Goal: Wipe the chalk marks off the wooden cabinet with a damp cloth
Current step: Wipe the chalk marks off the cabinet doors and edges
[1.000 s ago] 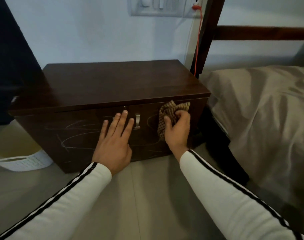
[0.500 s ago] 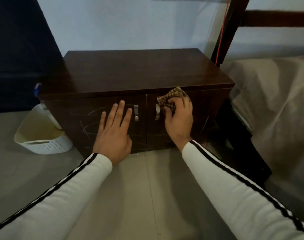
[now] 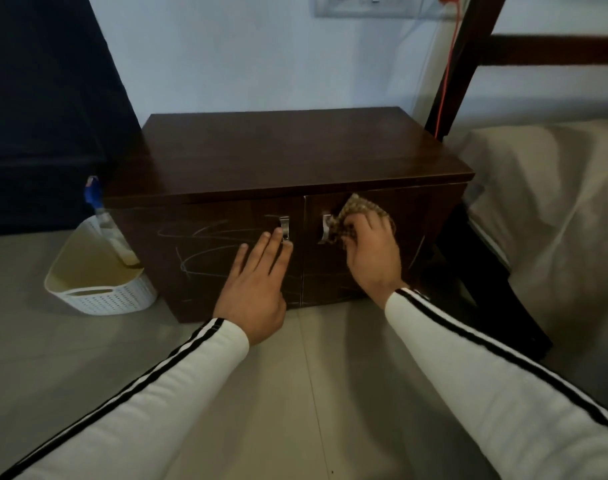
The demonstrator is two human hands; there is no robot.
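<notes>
Cloth moved inward to right door handle; your right hand fingers grip it. Left hand flat, fingers open. Left-door chalk marks remain.

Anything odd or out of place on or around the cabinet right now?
Only the chalk marks: pale scribbles still cross the cabinet's left door, with a fainter stroke near the right door's edge. Both doors look shut; nothing looks spilled or broken.

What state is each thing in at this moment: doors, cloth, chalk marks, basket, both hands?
Left door: shut, chalk scribbles showing.
Right door: shut, faint marks.
Cloth: bunched, pressed to right door.
Right hand: gripping cloth.
Left hand: flat on left door.
Basket: upright, bottle leaning inside.
</notes>
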